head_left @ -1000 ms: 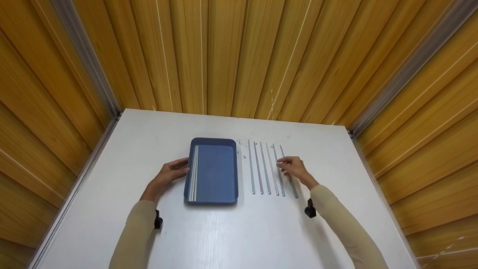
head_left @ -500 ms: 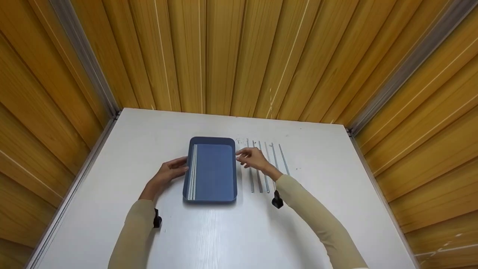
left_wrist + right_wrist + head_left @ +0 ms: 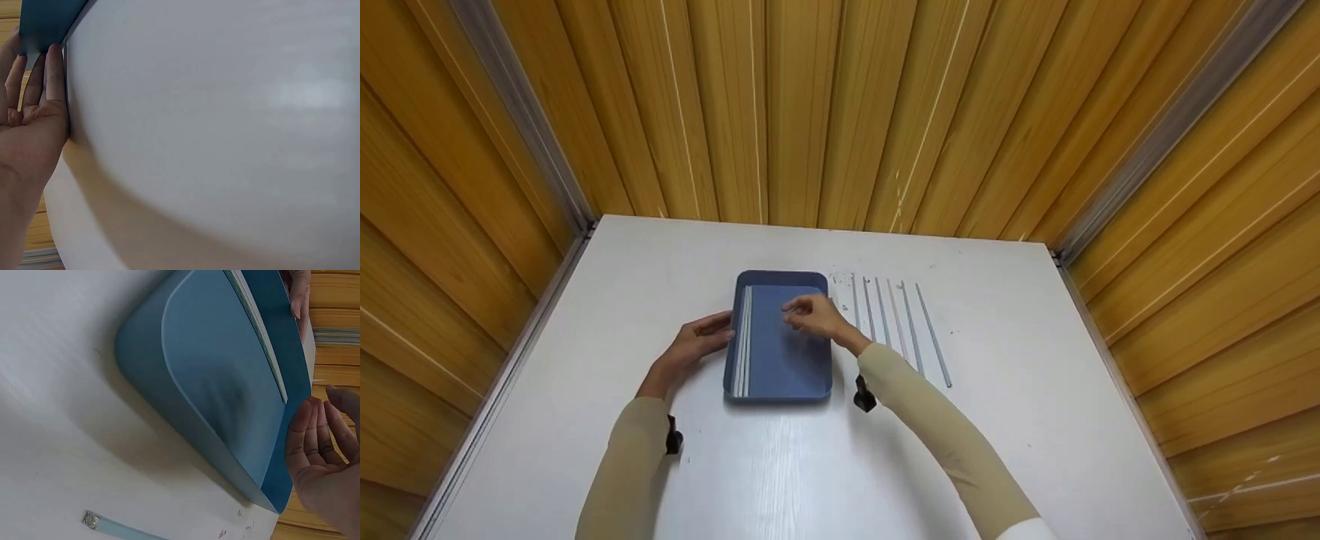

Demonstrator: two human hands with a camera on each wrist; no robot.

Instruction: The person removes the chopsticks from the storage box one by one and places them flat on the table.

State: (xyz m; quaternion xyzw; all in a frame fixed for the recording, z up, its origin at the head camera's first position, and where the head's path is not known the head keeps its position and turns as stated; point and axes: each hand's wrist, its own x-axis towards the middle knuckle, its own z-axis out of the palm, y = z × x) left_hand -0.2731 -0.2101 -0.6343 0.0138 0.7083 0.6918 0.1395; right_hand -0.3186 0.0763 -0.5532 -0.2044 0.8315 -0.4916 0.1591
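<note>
A blue rectangular tray (image 3: 791, 371) lies on the white table, with a few thin pale sticks (image 3: 746, 341) side by side along its left wall. My left hand (image 3: 694, 346) touches the tray's left side; in the left wrist view its fairly straight fingers (image 3: 55, 73) reach the blue wall. Over the tray's inside hovers my right hand (image 3: 816, 316), casting a shadow on the floor. The right wrist view shows that hand's fingers (image 3: 312, 439) loosely bent, thumb apart, nothing between them.
Several thin bluish and pinkish sticks (image 3: 933, 335) lie in a row right of the tray, partly under the right forearm. One stick (image 3: 121, 530) shows a silvery end in the right wrist view. Yellow wood-patterned walls (image 3: 802, 112) stand behind the table (image 3: 622, 262).
My right hand has moved left from the row of sticks, across the tray's right wall, to above its inside. The left hand has stayed at the tray; the row looks the same.
</note>
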